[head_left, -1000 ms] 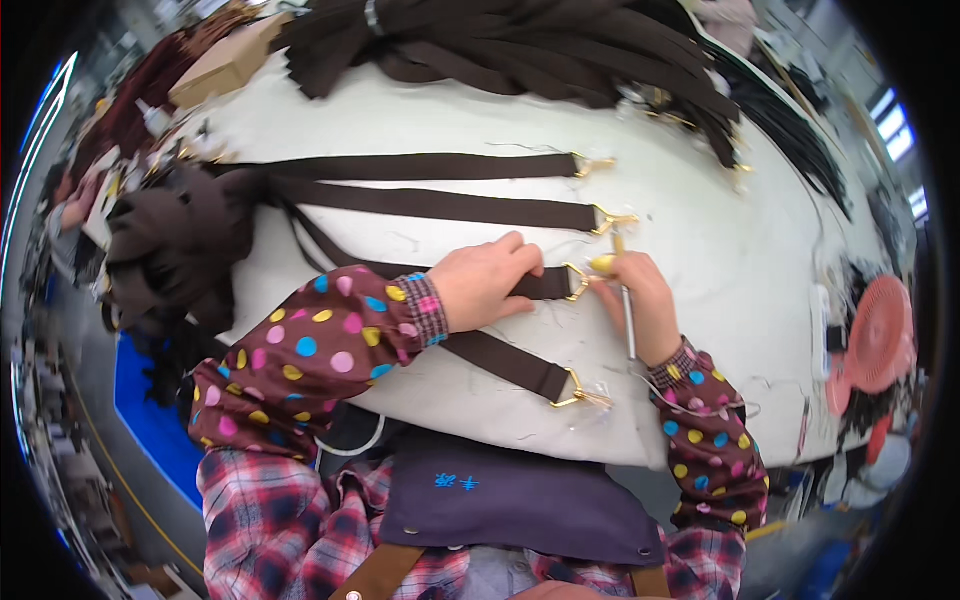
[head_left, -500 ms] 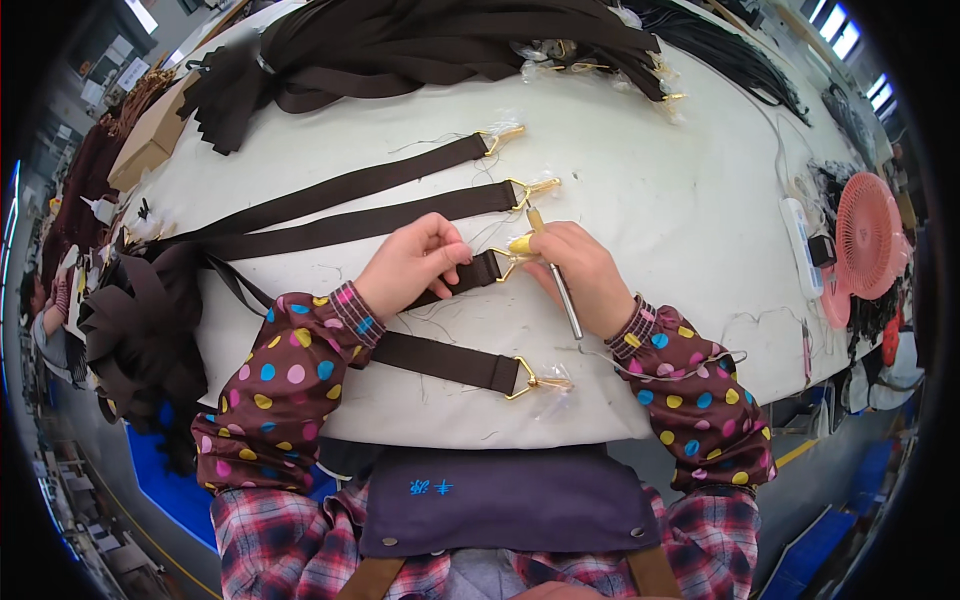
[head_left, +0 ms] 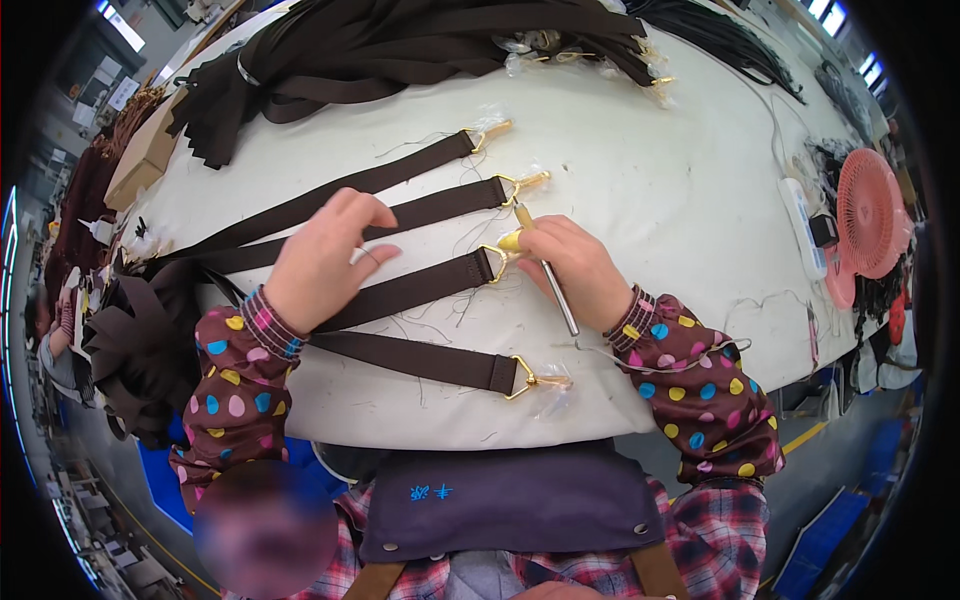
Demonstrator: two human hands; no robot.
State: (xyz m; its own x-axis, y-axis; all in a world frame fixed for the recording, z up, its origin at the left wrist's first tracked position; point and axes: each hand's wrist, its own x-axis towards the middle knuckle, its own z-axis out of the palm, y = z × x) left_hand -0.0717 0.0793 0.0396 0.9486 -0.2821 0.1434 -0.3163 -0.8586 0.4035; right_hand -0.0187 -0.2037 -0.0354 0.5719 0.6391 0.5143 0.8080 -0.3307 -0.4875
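Note:
My right hand (head_left: 575,265) grips a slim corded pen-shaped tool (head_left: 560,295), its wire trailing from the lower end. A yellow wrap shows at the fingertips, beside the gold ring of the third dark brown webbing strap (head_left: 430,288). My left hand (head_left: 335,262) hovers over the straps, fingers bent and apart with nothing in them. Further off lie two more straps (head_left: 400,177), (head_left: 440,207); the nearest strap (head_left: 420,363) slants toward me. Each ends in a gold ring, with gold clasps in clear plastic on several. Loose threads lie around them.
A big bundle of brown webbing (head_left: 380,50) lies along the far side. Heaped straps (head_left: 145,340) hang at the left edge. To the right are a pink fan (head_left: 872,215), a white power strip (head_left: 802,230) and a cord. A cardboard box (head_left: 143,160) stands far left.
My left hand has moved left, away from the third strap's end, and its fingers have opened. My right hand stays almost in place with the tool.

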